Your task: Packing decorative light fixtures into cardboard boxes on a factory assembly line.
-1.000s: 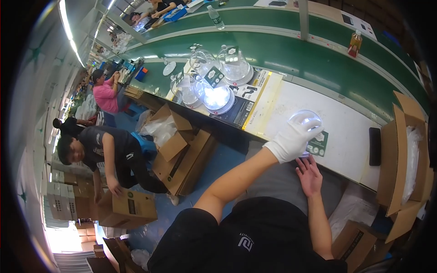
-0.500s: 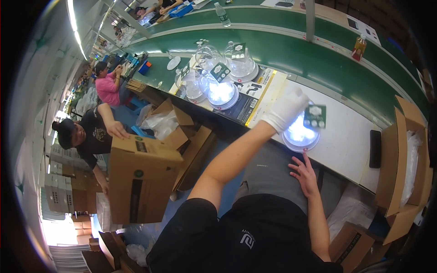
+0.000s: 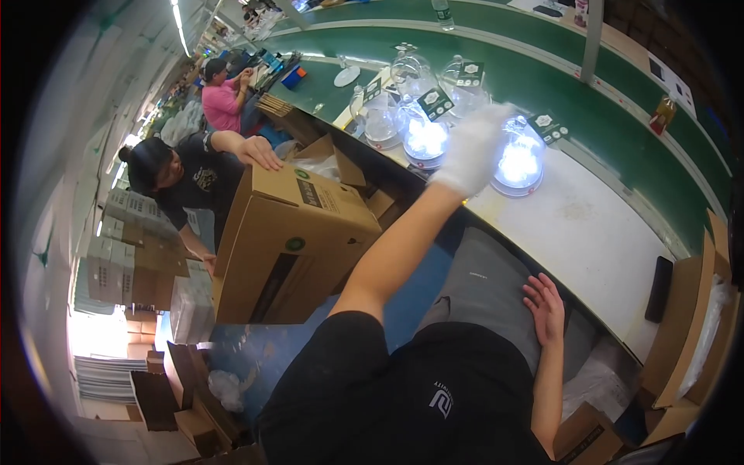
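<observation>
Head view shows a clear dome lamp (image 3: 520, 161) glowing bright white on the bench (image 3: 589, 221), flat base down, which seems to let it stand up by itself. The left hand (image 3: 474, 151), in a white glove (image 3: 463, 167), is right beside the lamp, on its left side. The glove may be there to keep finger marks off the clear dome. That hand is blurry, so I cannot tell if its grip is pinching or even touching the lamp. The right hand (image 3: 547, 310) is bare and holds nothing; its grip is loose, with fingers a bit bent and apart, near the lap. Another glowing dome lamp (image 3: 425, 144) and some dimmer dome lamps (image 3: 383, 128) stand close together to the left, maybe to keep them in one spot. A black phone (image 3: 659, 290) lies near the open cardboard box (image 3: 682, 325) on the right. A co-worker (image 3: 203, 174) holds a big carton (image 3: 298, 240) with one hand on top and one low, likely to keep it steady. The lamp's green tag (image 3: 549, 129) has white print too small to read. The carton has green round marks and dark labels, and the black shirt (image 3: 457, 380) has a white mark with little letters.
</observation>
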A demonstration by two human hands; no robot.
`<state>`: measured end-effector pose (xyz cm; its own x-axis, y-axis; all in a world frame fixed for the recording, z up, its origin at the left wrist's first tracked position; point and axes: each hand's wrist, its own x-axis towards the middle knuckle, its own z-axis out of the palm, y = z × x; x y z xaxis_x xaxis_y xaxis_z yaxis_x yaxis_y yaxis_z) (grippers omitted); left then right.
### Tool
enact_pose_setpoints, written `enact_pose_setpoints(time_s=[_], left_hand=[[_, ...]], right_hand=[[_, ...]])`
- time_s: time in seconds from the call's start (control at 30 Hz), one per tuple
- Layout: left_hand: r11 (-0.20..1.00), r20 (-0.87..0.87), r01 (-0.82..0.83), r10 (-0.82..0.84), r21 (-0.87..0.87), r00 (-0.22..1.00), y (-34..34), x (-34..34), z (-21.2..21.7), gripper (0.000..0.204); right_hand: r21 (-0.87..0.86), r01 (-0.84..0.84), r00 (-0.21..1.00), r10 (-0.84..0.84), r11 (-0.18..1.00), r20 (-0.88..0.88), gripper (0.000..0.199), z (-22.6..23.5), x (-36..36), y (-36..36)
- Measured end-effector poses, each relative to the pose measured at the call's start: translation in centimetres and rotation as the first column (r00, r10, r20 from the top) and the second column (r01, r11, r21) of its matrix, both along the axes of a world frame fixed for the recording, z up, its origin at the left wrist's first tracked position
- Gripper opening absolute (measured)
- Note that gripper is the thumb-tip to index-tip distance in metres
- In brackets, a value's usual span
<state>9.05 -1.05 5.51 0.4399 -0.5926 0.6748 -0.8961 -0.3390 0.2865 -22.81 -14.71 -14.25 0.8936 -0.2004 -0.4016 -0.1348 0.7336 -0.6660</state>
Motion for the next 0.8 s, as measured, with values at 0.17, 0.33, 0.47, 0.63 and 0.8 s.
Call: enact_pose_setpoints(time_s=[0.17, 0.33, 0.47, 0.63, 0.8], left_hand=[[0.628, -0.023, -0.772, 0.774, -0.095, 0.632, 20.7, -7.0, 6.9, 0.07], [0.15, 0.166, -0.876, 0.954, 0.459, 0.25, 39.2, -9.1, 4.5, 0.083], [0.378, 0.05, -0.735, 0.872, 0.564, 0.487, 45.1, -7.4, 4.5, 0.034], [0.61, -0.193, -0.738, 0.792, 0.289, 0.579, 41.5, -10.7, 6.9, 0.017], [0.698, -0.407, -0.712, 0.674, 0.076, 0.616, 31.7, -19.8, 16.8, 0.009]], right_hand=[[0.014, 0.064, 0.998, -0.064, 0.998, -0.008, 0.041, 0.3, -0.3, -0.3], [0.039, -0.002, 1.0, 0.002, 0.999, 0.006, 0.038, 0.7, 1.1, 0.3], [-0.008, -0.101, 0.995, 0.101, 0.995, 0.019, 0.037, 0.9, 1.7, 1.7], [-0.134, -0.11, 0.994, 0.11, 0.985, -0.009, 0.036, 1.7, 1.4, 1.8], [-0.404, -0.034, 0.961, 0.14, 0.914, 0.237, 0.038, 7.5, 0.5, 1.6]])
